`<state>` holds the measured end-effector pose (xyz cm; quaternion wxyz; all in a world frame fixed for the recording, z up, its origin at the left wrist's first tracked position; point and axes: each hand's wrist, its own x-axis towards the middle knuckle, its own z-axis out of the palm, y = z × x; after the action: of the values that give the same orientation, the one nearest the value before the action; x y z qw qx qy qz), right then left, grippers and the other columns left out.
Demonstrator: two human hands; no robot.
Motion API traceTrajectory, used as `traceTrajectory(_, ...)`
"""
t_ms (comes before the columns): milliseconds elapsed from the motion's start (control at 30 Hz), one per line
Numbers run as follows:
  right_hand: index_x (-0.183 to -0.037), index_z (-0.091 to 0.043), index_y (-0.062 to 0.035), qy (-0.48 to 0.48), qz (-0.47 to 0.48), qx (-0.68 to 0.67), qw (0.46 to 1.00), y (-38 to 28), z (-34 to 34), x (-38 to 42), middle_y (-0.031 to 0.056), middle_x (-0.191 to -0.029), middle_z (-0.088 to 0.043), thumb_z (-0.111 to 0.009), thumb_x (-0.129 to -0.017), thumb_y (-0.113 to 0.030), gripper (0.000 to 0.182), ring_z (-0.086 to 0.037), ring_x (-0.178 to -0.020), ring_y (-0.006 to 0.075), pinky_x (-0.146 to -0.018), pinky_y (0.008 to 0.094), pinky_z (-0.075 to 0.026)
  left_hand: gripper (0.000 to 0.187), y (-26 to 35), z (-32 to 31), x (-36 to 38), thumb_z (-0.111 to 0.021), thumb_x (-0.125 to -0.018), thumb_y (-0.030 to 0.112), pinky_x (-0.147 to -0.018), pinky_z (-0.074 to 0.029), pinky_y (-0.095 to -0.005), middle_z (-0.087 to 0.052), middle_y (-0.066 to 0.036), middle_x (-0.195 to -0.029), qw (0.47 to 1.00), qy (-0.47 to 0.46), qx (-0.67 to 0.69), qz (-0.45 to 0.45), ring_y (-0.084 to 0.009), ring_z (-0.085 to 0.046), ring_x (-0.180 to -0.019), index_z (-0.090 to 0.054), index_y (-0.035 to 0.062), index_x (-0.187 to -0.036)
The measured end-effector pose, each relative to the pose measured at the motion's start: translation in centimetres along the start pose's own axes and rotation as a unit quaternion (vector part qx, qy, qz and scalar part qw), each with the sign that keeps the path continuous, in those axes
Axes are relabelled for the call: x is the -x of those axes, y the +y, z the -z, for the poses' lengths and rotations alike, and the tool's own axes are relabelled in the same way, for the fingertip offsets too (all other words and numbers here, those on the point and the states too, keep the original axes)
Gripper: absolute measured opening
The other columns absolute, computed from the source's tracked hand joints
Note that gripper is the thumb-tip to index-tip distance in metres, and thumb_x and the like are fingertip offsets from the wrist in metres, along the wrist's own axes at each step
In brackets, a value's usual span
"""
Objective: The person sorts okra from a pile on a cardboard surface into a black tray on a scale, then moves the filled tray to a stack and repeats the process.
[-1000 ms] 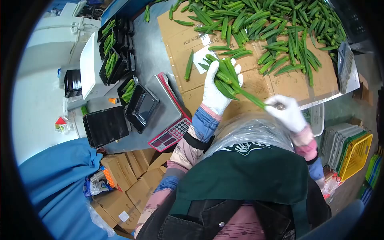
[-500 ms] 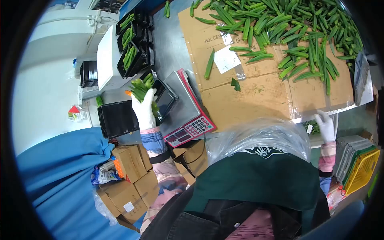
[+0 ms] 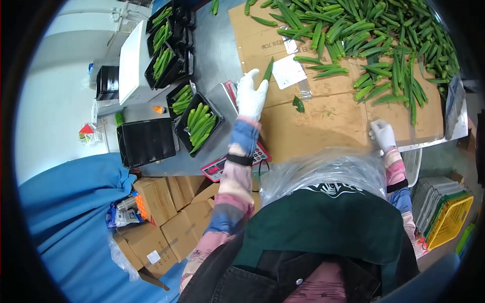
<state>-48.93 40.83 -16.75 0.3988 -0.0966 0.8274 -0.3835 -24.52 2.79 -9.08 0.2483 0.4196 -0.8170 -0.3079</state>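
Note:
My left hand [image 3: 251,96], in a white glove, is stretched over the cardboard sheet [image 3: 323,118] with its fingers apart. Its fingertips touch a single okra pod [image 3: 268,69] and the hand holds nothing. My right hand [image 3: 382,134], also gloved, rests empty on the near edge of the cardboard. A black tray [image 3: 200,126] filled with okra sits on the red scale [image 3: 221,165], just left of my left forearm. A large heap of okra [image 3: 374,35] covers the far right of the cardboard.
A stack of empty black trays [image 3: 146,142] stands left of the scale. Several filled trays [image 3: 165,53] line the far left beside a white box [image 3: 129,65]. Cardboard boxes [image 3: 166,212] sit on the floor below, and a yellow basket [image 3: 452,212] at the right.
My left hand let go of its okra bunch into the tray on the scale, then moved right to the lone pod. My right hand rose from below the table edge onto the cardboard.

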Motion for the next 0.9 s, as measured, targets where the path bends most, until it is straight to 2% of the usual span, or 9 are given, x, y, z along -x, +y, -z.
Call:
traceTrajectory(100, -0.088, -0.065, -0.0027, -0.003, 0.003, -0.024, 1.0, 0.5, 0.1, 0.1, 0.0036, -0.067, -0.066, -0.063, -0.097, -0.018, 0.018, -0.059, -0.054, 0.0091, -0.054, 0.0245, -0.047, 0.046, -2.9, -4.6, -0.9, -0.071, -0.085, 0.013, -0.098, -0.047, -0.0383, -0.063, -0.017, -0.12, 0.987, -0.031, -0.151, 0.043, -0.0287, -0.059, -0.112, -0.059, -0.0012, -0.127)
traceTrajectory(200, -0.089, -0.065, -0.0024, -0.002, 0.02, -0.039, 0.999, 1.0, -0.1, 0.0, 0.0041, -0.068, -0.066, -0.062, -0.097, -0.018, 0.017, -0.058, -0.055, 0.0089, -0.054, 0.0246, -0.047, 0.04, -4.9, -5.7, -1.9, -0.066, -0.089, 0.008, -0.09, -0.052, -0.0373, -0.063, -0.015, -0.119, 0.967, -0.109, 0.168, 0.156, -0.0252, -0.063, -0.105, -0.058, -0.0016, -0.127)
traceTrajectory(300, -0.088, -0.066, -0.0029, 0.008, 0.02, -0.045, 0.999, 1.1, -0.1, 0.1, 0.0034, -0.067, -0.066, -0.063, -0.097, -0.018, 0.018, -0.058, -0.054, 0.0088, -0.053, 0.0247, -0.046, 0.039, -0.3, -2.5, -1.3, -0.06, -0.093, 0.002, -0.085, -0.055, -0.0379, -0.062, -0.015, -0.121, 0.748, -0.255, 0.56, 0.25, -0.0237, -0.064, -0.102, -0.054, -0.0013, -0.131)
traceTrajectory(400, -0.084, -0.066, -0.0036, 0.006, -0.005, -0.012, 1.0, 0.3, -0.1, 0.1, 0.0032, -0.064, -0.066, -0.062, -0.097, -0.022, 0.023, -0.058, -0.053, 0.0089, -0.053, 0.0248, -0.046, 0.051, 1.8, -1.3, 0.8, -0.062, -0.094, 0.006, -0.093, -0.054, -0.0422, -0.06, -0.013, -0.128, 0.64, -0.291, 0.658, 0.268, -0.0236, -0.064, -0.108, -0.044, -0.001, -0.142)
traceTrajectory(500, -0.081, -0.065, -0.0039, 0.015, -0.01, 0.011, 1.0, -0.4, -0.1, 0.0, 0.0038, -0.063, -0.066, -0.061, -0.097, -0.026, 0.027, -0.059, -0.052, 0.0101, -0.053, 0.0263, -0.047, 0.056, 3.5, -1.4, 1.9, -0.061, -0.094, 0.006, -0.096, -0.054, -0.0427, -0.058, -0.013, -0.131, 0.657, -0.273, 0.646, 0.277, -0.0238, -0.063, -0.11, -0.039, -0.0006, -0.145)
traceTrajectory(633, -0.08, -0.065, -0.0054, 0.018, -0.009, 0.069, 0.997, -1.3, -0.2, 0.3, 0.0042, -0.062, -0.067, -0.06, -0.098, -0.031, 0.031, -0.061, -0.052, 0.0126, -0.055, 0.029, -0.049, 0.033, 4.5, -4.6, 0.9, -0.067, -0.092, 0.008, -0.076, -0.052, -0.0315, -0.066, -0.007, -0.098, 0.736, -0.27, 0.581, 0.218, -0.0191, -0.062, -0.088, -0.059, 0.0004, -0.123)
traceTrajectory(667, -0.081, -0.065, -0.0059, 0.02, -0.022, 0.098, 0.995, -2.1, -0.3, 0.5, 0.0041, -0.062, -0.067, -0.06, -0.098, -0.032, 0.032, -0.062, -0.052, 0.0131, -0.056, 0.0296, -0.049, 0.024, 5.8, -5.6, 1.0, -0.07, -0.089, 0.012, -0.071, -0.048, -0.0279, -0.067, -0.003, -0.088, 0.832, -0.216, 0.47, 0.201, -0.0163, -0.06, -0.08, -0.066, 0.0025, -0.11)
traceTrajectory(800, -0.08, -0.066, -0.0077, 0.017, -0.056, 0.116, 0.992, -2.9, 0.0, 0.3, 0.0038, -0.061, -0.068, -0.06, -0.097, -0.036, 0.034, -0.063, -0.052, 0.0135, -0.058, 0.0303, -0.05, 0.029, 7.8, -11.8, 0.3, -0.071, -0.085, 0.016, -0.084, -0.049, -0.0353, -0.069, -0.01, -0.099, 0.973, -0.192, 0.118, -0.045, -0.0243, -0.064, -0.093, -0.067, 0.0052, -0.112)
traceTrajectory(900, -0.079, -0.066, -0.0078, 0.022, -0.058, 0.116, 0.991, -3.4, -0.1, 0.7, 0.0038, -0.061, -0.068, -0.06, -0.097, -0.036, 0.033, -0.063, -0.052, 0.0132, -0.057, 0.0303, -0.05, 0.031, 7.4, -15.0, -0.2, -0.072, -0.083, 0.027, -0.087, -0.05, -0.0414, -0.069, -0.016, -0.103, 0.973, -0.14, -0.102, -0.153, -0.0327, -0.064, -0.1, -0.068, 0.0048, -0.104)
